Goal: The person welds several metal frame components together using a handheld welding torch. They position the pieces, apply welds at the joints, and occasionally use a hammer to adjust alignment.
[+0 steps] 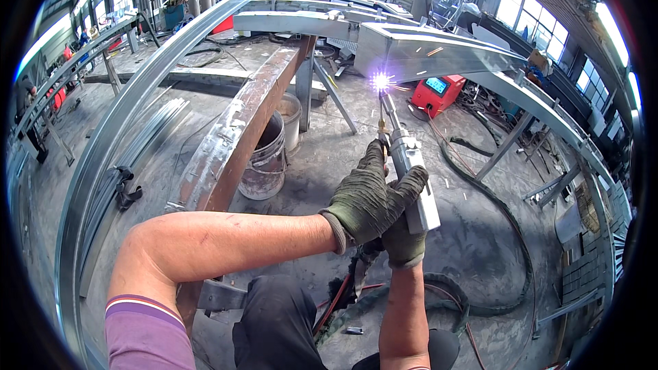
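Both gloved hands — left (367, 199) over right (404, 240) — wrapped tight round the torch (410, 164), tip sparking at the beam (425, 51) edge. Best kept steady, braced, tip close to the seam. Red welder box (439, 92) with bluish screen beyond — grey buckets (267, 161) left.

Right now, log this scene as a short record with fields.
Left hand: gloved left hand wraps the welding torch from the side
Right hand: gloved right hand grips the torch from below
Torch tip: bright arc at the edge of the galvanized steel beam
Nearby: rusty beam, grey bucket, red welding machine, hose on the floor
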`<state>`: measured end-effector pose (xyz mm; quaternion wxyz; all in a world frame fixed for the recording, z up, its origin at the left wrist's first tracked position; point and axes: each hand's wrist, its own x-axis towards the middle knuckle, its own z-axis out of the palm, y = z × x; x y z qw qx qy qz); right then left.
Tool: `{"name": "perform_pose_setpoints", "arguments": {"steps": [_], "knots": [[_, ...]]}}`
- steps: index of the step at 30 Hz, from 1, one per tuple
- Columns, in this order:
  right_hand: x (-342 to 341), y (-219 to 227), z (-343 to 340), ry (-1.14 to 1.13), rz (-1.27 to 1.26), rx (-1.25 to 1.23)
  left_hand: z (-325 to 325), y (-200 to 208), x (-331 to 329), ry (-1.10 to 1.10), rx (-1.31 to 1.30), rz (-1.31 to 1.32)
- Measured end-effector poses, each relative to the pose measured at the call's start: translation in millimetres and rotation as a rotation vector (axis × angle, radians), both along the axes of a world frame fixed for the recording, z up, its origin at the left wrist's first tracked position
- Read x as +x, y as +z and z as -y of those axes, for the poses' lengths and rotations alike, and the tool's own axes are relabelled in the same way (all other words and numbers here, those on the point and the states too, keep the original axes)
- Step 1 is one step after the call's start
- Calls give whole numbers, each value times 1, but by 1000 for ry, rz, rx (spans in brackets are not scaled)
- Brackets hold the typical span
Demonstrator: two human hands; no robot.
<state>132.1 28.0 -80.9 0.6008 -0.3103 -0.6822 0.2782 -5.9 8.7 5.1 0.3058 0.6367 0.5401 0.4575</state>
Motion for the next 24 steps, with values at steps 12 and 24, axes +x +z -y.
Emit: {"name": "perform_pose_setpoints", "arguments": {"steps": [12, 24], "knots": [[4, 0, 3, -13, 98, 48, 0, 1, -1, -48, -27, 39], [3, -8, 0, 95, -23, -69, -2, -5, 2, 4, 10, 14]]}}
